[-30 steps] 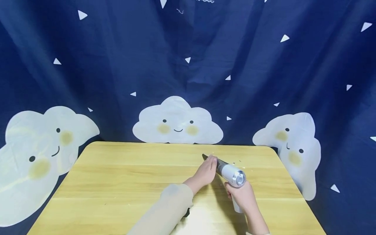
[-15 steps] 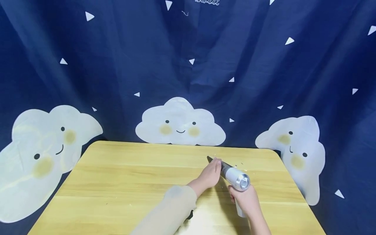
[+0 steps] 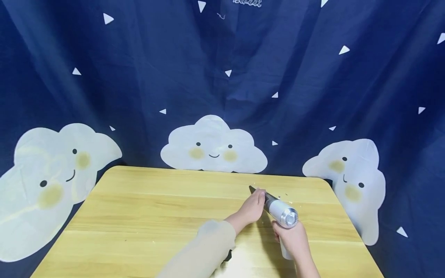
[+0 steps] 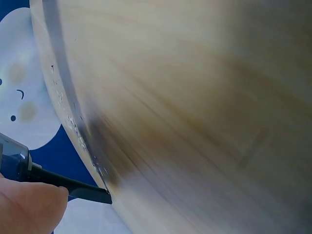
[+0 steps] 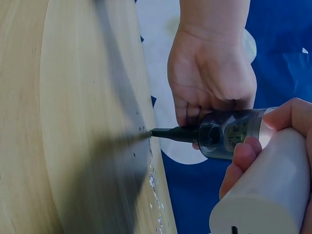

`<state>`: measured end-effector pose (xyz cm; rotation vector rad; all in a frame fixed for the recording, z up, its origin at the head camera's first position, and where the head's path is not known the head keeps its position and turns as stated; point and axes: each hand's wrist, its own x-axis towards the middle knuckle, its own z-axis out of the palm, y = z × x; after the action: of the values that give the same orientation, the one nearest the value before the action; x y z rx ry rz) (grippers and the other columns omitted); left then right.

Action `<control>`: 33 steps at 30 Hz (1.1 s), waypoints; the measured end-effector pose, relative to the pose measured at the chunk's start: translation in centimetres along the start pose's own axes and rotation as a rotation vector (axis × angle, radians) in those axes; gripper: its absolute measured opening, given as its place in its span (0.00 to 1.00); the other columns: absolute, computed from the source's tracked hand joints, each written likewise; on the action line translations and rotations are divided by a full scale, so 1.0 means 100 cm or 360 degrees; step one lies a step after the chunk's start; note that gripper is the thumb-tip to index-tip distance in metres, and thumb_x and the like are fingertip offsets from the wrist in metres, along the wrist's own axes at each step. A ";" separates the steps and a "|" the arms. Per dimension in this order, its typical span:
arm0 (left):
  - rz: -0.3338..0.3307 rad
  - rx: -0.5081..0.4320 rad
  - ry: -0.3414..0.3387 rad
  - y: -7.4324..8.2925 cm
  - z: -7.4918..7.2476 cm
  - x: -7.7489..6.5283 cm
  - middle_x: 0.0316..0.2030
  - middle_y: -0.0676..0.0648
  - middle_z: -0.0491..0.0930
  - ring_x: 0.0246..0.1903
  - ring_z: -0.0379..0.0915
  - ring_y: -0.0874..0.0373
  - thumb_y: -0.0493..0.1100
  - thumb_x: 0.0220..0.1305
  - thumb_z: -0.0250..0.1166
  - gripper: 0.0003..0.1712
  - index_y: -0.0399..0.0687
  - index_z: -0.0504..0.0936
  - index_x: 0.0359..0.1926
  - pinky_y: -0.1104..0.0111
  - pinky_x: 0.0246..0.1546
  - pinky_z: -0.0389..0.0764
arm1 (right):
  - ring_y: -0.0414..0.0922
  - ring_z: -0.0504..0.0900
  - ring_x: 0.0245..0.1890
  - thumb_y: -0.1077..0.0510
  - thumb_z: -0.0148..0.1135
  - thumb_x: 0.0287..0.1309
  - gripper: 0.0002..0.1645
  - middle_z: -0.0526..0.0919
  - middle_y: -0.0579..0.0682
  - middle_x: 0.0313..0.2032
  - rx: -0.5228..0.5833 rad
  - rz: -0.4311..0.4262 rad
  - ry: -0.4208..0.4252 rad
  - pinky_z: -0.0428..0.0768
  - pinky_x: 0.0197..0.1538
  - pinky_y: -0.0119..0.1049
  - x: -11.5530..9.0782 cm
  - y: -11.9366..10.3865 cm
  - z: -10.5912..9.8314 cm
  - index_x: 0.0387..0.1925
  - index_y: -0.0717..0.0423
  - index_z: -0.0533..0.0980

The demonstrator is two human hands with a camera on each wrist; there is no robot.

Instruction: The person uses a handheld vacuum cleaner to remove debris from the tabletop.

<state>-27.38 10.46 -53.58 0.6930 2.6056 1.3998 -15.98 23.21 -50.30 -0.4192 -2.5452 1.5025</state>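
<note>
A white handheld vacuum cleaner (image 3: 279, 210) with a see-through dark dust cup (image 5: 218, 135) points away over the table's far right part. My right hand (image 3: 293, 237) grips its white handle. Up front, my left hand (image 3: 252, 208) holds the dust cup end beside the black narrow nozzle (image 4: 85, 191), its thumb lying along the nozzle in the left wrist view. In the right wrist view, the left fingers curl partly out of sight behind the cup. The nozzle's tip is at the tabletop near small pale scraps (image 5: 153, 183); whether it touches the wood I cannot tell.
The wooden table (image 3: 139, 216) has rounded far corners. Beyond its far edge hangs a dark blue curtain (image 3: 139, 58) with white clouds and triangles. A few tiny specks (image 3: 153, 241) lie on the left part of the tabletop. A small black object (image 3: 228, 255) shows beneath the left sleeve.
Both hands and the vacuum cleaner have moved slightly right along the far part of the table. The head view has shifted a little too. Both holds stay the same.
</note>
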 end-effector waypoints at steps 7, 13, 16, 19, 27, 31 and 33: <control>-0.0012 -0.0059 0.0003 0.001 0.007 -0.002 0.70 0.41 0.67 0.73 0.54 0.43 0.52 0.82 0.31 0.32 0.40 0.70 0.68 0.55 0.73 0.57 | 0.48 0.81 0.18 0.56 0.73 0.53 0.15 0.82 0.51 0.19 -0.0011 0.0062 0.0036 0.81 0.24 0.35 -0.005 0.005 0.001 0.35 0.64 0.78; -0.0017 -0.0101 0.0046 0.003 0.011 0.003 0.67 0.40 0.71 0.71 0.59 0.44 0.49 0.82 0.33 0.29 0.39 0.72 0.67 0.57 0.72 0.61 | 0.49 0.82 0.19 0.55 0.72 0.53 0.15 0.81 0.50 0.18 -0.0041 0.0063 0.0072 0.79 0.25 0.35 -0.004 0.006 0.004 0.34 0.62 0.78; -0.0020 -0.0110 0.0049 0.002 0.011 0.006 0.67 0.40 0.71 0.71 0.59 0.44 0.49 0.83 0.33 0.29 0.39 0.72 0.66 0.58 0.72 0.60 | 0.50 0.82 0.19 0.55 0.72 0.53 0.14 0.81 0.50 0.17 -0.0062 0.0051 0.0084 0.78 0.25 0.35 -0.002 0.006 0.005 0.33 0.61 0.78; -0.0014 -0.0123 0.0055 0.002 0.009 0.008 0.68 0.40 0.70 0.71 0.58 0.43 0.48 0.83 0.34 0.28 0.39 0.72 0.66 0.57 0.72 0.60 | 0.51 0.82 0.18 0.56 0.72 0.53 0.13 0.81 0.50 0.17 -0.0059 0.0041 0.0094 0.78 0.25 0.35 0.000 0.006 0.006 0.31 0.61 0.78; -0.0016 -0.0088 0.0048 0.010 0.007 0.003 0.68 0.43 0.71 0.72 0.58 0.45 0.50 0.82 0.34 0.28 0.42 0.72 0.66 0.59 0.72 0.60 | 0.47 0.80 0.17 0.58 0.72 0.53 0.12 0.81 0.51 0.17 -0.0058 0.0003 0.0047 0.79 0.24 0.35 0.000 0.003 -0.005 0.31 0.63 0.78; -0.0015 -0.0038 0.0019 0.015 0.009 -0.004 0.69 0.43 0.68 0.73 0.55 0.45 0.52 0.82 0.33 0.30 0.43 0.72 0.66 0.56 0.73 0.58 | 0.46 0.80 0.16 0.59 0.71 0.54 0.12 0.81 0.54 0.18 -0.0034 0.0032 -0.0012 0.80 0.24 0.35 -0.004 0.003 -0.015 0.32 0.64 0.78; 0.0001 -0.0014 0.0016 0.015 0.011 -0.007 0.69 0.43 0.68 0.73 0.54 0.45 0.53 0.82 0.32 0.31 0.42 0.72 0.66 0.56 0.73 0.58 | 0.46 0.80 0.17 0.60 0.71 0.54 0.13 0.81 0.54 0.19 -0.0024 0.0043 -0.0044 0.81 0.25 0.35 -0.006 0.003 -0.019 0.35 0.64 0.77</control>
<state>-25.90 11.76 -53.06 0.6874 2.6054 1.4179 -14.80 24.75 -49.62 -0.4397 -2.5837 1.5098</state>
